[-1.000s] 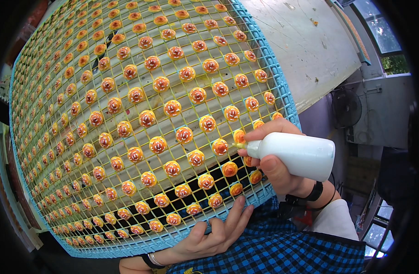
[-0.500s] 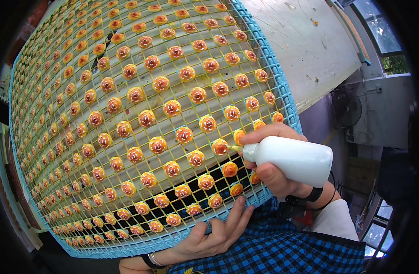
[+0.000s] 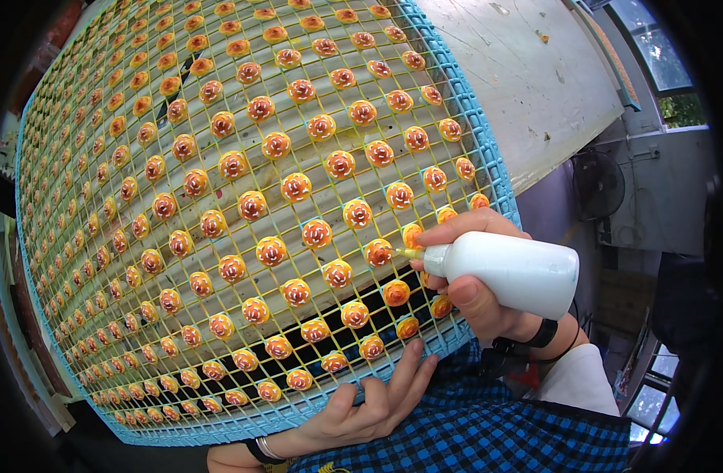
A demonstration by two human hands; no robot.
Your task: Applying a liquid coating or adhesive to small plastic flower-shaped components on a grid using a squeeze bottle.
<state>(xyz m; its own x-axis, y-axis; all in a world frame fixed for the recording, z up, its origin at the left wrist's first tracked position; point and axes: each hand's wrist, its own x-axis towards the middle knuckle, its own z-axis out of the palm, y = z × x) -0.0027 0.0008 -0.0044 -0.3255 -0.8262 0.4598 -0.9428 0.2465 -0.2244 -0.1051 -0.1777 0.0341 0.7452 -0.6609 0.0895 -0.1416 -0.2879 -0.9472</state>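
Observation:
My right hand (image 3: pixel 481 306) is closed round a white squeeze bottle (image 3: pixel 517 273). The bottle lies nearly level, and its thin yellowish nozzle tip (image 3: pixel 401 252) meets the right side of a small orange-yellow flower-shaped piece (image 3: pixel 378 253). That piece sits among many rows of similar ones on a yellow-green mesh rack with a woven light-blue rim (image 3: pixel 487 150). Many pieces carry short white strokes; a plain orange-brown one (image 3: pixel 396 293) lies just below the nozzle. At the rack's near edge, my left hand (image 3: pixel 369 411) grips the rim, its fingertips on top and its thumb hidden.
Under the rack, a pale worktable (image 3: pixel 527 94) with paint marks extends to the far right. Beyond it stand a dark fan (image 3: pixel 598 185) and a window (image 3: pixel 653 51). A blue-and-black checked apron (image 3: pixel 456 422) is close below the rack's near edge.
The squeeze bottle has tilted and shifted slightly to the right, and its nozzle tip stays by the same flower-shaped piece. My left hand keeps its place on the rim.

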